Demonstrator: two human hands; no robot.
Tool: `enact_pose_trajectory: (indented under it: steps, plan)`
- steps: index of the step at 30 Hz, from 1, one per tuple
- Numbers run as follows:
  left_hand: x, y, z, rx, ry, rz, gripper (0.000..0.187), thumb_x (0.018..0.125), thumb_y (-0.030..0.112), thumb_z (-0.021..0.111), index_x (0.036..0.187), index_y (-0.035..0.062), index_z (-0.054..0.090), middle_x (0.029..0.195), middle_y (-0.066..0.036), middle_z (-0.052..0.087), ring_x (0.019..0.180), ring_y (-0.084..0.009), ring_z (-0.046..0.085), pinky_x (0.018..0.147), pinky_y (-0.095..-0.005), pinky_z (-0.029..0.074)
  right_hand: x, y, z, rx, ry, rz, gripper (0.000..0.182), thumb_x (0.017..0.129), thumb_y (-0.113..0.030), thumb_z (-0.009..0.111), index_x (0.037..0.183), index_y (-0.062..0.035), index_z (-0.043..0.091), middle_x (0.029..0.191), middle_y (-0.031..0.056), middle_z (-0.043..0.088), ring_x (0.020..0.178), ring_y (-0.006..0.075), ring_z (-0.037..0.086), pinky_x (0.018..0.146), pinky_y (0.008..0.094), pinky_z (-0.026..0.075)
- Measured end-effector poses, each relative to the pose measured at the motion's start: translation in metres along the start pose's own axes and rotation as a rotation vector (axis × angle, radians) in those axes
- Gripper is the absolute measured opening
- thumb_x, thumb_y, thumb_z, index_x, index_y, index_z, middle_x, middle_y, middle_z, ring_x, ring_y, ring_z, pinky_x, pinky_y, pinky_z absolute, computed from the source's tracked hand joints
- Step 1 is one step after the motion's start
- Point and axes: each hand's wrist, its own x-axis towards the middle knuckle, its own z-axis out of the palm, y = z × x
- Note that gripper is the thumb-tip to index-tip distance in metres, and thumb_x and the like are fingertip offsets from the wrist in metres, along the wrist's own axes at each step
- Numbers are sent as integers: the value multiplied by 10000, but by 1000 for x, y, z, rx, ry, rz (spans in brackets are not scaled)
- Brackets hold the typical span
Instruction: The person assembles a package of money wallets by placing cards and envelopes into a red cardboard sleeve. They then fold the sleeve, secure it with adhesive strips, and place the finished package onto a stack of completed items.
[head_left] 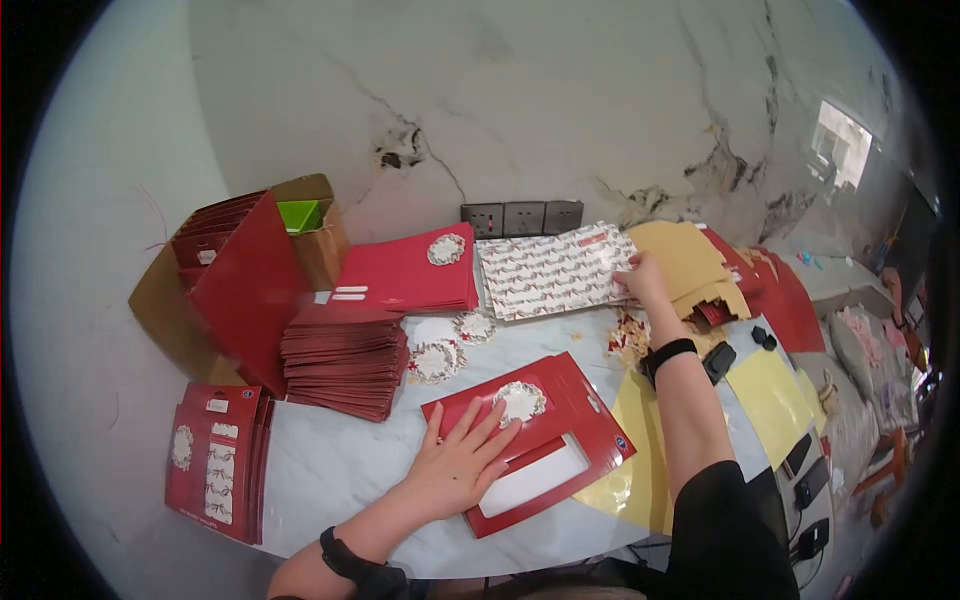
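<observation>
My left hand (460,470) lies with spread fingers on a red cardboard envelope (590,430), which has a white cut-out window and a round wreath label (520,402). The fingertips touch the card just below the wreath. Farther back, my right hand (642,278) reaches across the table and pinches the right edge of a white patterned sheet (555,270) printed with rows of small motifs. Whether it holds one sheet or more is hidden. Loose wreath cut-outs (437,360) lie between the envelope and the sheet.
At the left stand a stack of folded red sleeves (343,362), a cardboard box (165,310) of red cards and finished-looking red packs (195,465). Red sheets (400,275) lie behind. To the right are brown card (680,260), yellow sheets (770,400) and paper scraps (628,342).
</observation>
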Motion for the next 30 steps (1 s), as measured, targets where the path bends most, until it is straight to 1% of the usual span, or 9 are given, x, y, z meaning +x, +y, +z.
enact_pose_trajectory:
  steps: [1, 6, 10, 13, 15, 16, 20, 24, 30]
  plan:
    - [0, 0, 0, -16, 2, -1, 560, 1002, 354, 446, 1533, 200, 355, 1602, -123, 279, 1496, -366, 189, 1155, -644, 91, 4, 6, -1, 152, 9, 104, 437, 623, -239, 892, 946, -12, 705, 897, 162, 702, 828, 287, 683, 744, 391, 533]
    - [1, -2, 1, -58, 50, -50, 566, 1004, 386, 437, 1538, 219, 351, 1595, -123, 298, 1498, -366, 185, 1167, -624, 75, 16, 13, -23, 239, 176, -8, 354, 710, -188, 820, 968, 0, 665, 806, 128, 691, 752, 272, 675, 714, 378, 528]
    - [6, -2, -11, -299, 134, -80, 580, 998, 347, 485, 1530, 158, 352, 1583, -148, 315, 1492, -370, 205, 1168, -611, 101, -18, -59, -88, 203, 362, -203, 251, 844, -139, 728, 1021, 8, 627, 842, 119, 690, 784, 225, 668, 715, 335, 514]
    - [9, -16, -17, -514, 298, -127, 604, 969, 228, 573, 1512, 80, 354, 1560, -169, 345, 1478, -340, 262, 1179, -541, 180, -44, -113, -123, 624, 434, -388, 146, 949, -88, 617, 1057, 9, 609, 851, 85, 657, 798, 137, 625, 695, 269, 482]
    - [6, -26, -22, -689, 528, -214, 600, 952, 166, 602, 1492, 44, 372, 1491, -205, 428, 1448, -351, 325, 1139, -460, 302, -81, -150, -147, 731, 203, -439, 137, 968, -29, 575, 1096, 11, 604, 872, 37, 616, 823, 63, 568, 704, 217, 449]
    - [7, -39, -9, -822, 585, -219, 652, 951, 126, 608, 1524, 42, 308, 1539, -167, 366, 1447, -304, 331, 1099, -403, 368, -96, -162, -152, 740, 196, -442, 137, 968, -29, 575, 1096, 11, 604, 872, 37, 616, 823, 63, 568, 704, 217, 449]
    - [6, -35, -25, -1411, 744, -169, 839, 961, 150, 605, 1585, 75, 49, 1640, -80, 107, 1470, -260, 262, 1127, -397, 329, -153, -194, -169, 1041, -271, -553, 195, 961, -1, 580, 1156, 10, 579, 926, 5, 610, 865, 37, 550, 763, 203, 441]
    - [2, -36, -33, -1612, 721, -104, 1022, 855, 352, 741, 1582, 130, 58, 1566, -81, 225, 1435, -265, 295, 1119, -510, 343, -172, -207, -163, 1246, -700, -453, 210, 963, -11, 587, 1169, 9, 549, 1020, 37, 677, 935, 64, 620, 821, 224, 491]
    - [6, -42, -27, -1625, 849, -126, 932, 870, 353, 736, 1568, 196, 138, 1534, -66, 294, 1412, -223, 334, 1097, -482, 377, -156, -202, -146, 1383, -906, -286, 241, 967, -87, 615, 1192, -30, 551, 957, 9, 692, 851, 47, 627, 725, 196, 477]
